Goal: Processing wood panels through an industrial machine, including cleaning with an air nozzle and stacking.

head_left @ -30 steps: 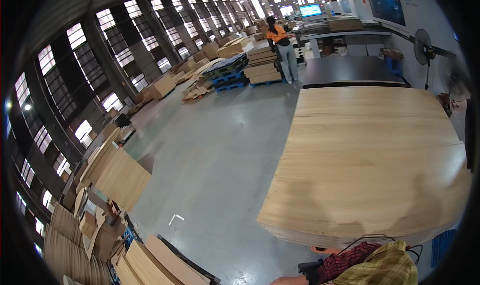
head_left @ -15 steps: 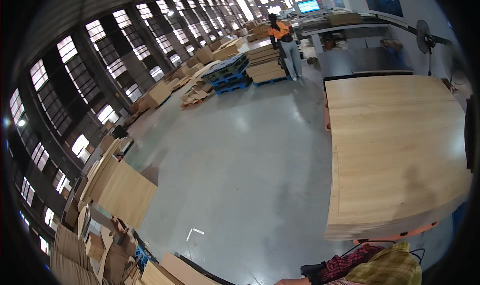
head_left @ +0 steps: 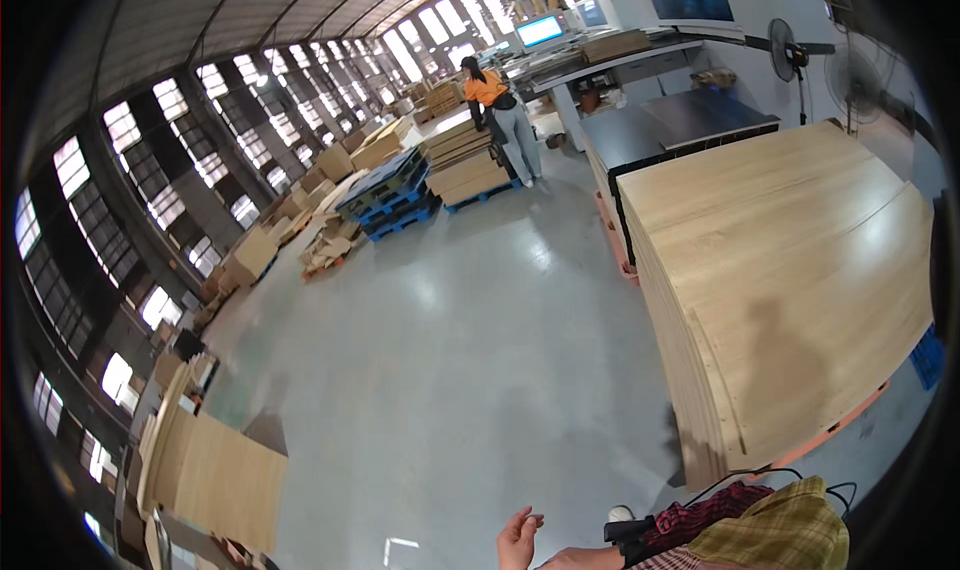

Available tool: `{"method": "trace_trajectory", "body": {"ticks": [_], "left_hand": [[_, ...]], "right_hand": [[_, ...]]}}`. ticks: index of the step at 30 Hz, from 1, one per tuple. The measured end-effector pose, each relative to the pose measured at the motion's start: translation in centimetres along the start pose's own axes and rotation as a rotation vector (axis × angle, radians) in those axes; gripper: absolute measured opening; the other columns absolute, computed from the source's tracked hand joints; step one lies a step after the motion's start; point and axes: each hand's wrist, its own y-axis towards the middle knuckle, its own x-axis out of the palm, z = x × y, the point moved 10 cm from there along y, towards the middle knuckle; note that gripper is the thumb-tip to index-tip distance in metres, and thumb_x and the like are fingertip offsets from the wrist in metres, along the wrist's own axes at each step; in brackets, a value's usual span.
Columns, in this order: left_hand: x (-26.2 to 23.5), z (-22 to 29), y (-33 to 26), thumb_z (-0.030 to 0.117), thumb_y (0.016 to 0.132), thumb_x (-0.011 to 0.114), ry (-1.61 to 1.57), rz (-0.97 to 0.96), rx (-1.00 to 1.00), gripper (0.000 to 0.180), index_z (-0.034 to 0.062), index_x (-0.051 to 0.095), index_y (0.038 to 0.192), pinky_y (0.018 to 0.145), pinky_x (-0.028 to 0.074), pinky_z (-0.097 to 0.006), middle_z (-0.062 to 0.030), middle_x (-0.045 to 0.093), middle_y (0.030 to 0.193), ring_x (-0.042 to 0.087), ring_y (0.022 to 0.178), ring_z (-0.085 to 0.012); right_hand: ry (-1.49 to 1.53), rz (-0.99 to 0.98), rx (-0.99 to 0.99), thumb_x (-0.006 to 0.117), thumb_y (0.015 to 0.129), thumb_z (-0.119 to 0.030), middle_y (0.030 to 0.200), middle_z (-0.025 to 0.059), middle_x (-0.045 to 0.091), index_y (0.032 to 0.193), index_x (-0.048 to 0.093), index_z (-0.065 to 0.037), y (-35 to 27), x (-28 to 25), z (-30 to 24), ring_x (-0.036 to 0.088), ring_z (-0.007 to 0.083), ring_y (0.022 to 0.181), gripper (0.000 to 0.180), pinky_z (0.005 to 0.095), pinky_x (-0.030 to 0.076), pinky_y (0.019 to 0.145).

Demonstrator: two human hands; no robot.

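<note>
One hand (head_left: 519, 540) empty, fingers loose; one tall plywood stack (head_left: 780, 270) nearby.

pale wood panel stack (head_left: 790, 270); grey floor (head_left: 470, 370); blue pallets (head_left: 395, 195)

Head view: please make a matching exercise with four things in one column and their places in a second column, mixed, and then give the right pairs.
Things:
1. large stack of wooden boards
2. person in an orange top
3. left hand
4. blue pallets

Places:
A. bottom edge, open and holding nothing
B. right side, on an orange base
C. far end, beside a lower stack of boards
D. middle distance, left of that lower stack

Pairs: 1-B, 2-C, 3-A, 4-D
</note>
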Motion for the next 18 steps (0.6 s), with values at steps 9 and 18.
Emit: {"method": "trace_trajectory", "body": {"ticks": [9, 18], "left_hand": [[-13.0, -20.6, 8.1, 0.025, 0.087, 0.046, 0.01, 0.031, -0.465, 0.036, -0.0049, 0.054, 0.106, 0.061, 0.046, -0.028, -0.0126, 0.062, 0.079, 0.058, 0.069, -0.0167], [-20.1, -38.1, 17.0, 0.028, 0.083, 0.05, 0.59, -0.215, -0.513, 0.034, -0.0031, 0.057, 0.095, 0.067, 0.046, -0.042, -0.0182, 0.061, 0.086, 0.058, 0.076, -0.0287]], "right_hand": [[0.021, 0.222, 0.121, 0.05, 0.085, -0.025, 0.076, 0.0114, 0.063, 0.093, 0.06, -0.005, 8.9, -12.5, 7.5, 0.06, 0.0255, 0.065, 0.024, 0.0357, 0.046, 0.058], [0.305, 0.335, 0.394, 0.039, 0.092, -0.022, 0.082, 0.0062, 0.061, 0.102, 0.057, -0.004, 12.5, -21.2, 19.6, 0.058, 0.0146, 0.077, 0.028, 0.027, 0.044, 0.071]]}}
